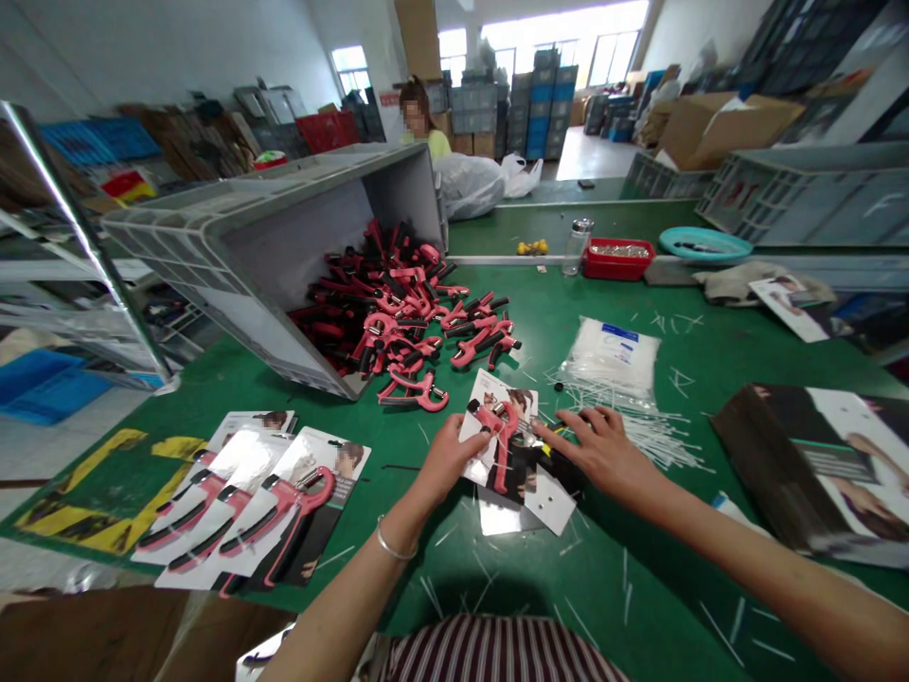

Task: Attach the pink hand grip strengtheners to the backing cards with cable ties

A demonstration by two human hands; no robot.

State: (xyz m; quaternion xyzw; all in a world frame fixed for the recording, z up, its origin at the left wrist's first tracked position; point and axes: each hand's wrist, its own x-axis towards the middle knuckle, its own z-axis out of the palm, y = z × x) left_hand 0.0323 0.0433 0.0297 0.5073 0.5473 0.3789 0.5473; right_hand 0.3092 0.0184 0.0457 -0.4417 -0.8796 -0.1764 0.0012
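Note:
My left hand [449, 457] grips a printed backing card [484, 388] by its left edge, thumb on the front. On that card lies a pink and black hand gripper [506, 438], its spring at the right. My right hand [603, 453] is open, palm down, fingers stretched toward the card's right edge; its thumb is hidden. Something yellow and black [558, 443] shows under those fingers, too covered to name. Beneath the held card, other cards [555, 507] stick out. Right of the hands, white zip ties [664, 440] spill from a clear plastic bag [614, 355].
A tipped grey crate [262, 284] pours out many pink hand grippers [404, 303]. At left, overlapping carded hand grippers [284, 511] lie on the green table [398, 606]. A stack of cards [816, 464] stands right. Behind are a glass jar [577, 248], a red tray [617, 270] and a person [436, 142].

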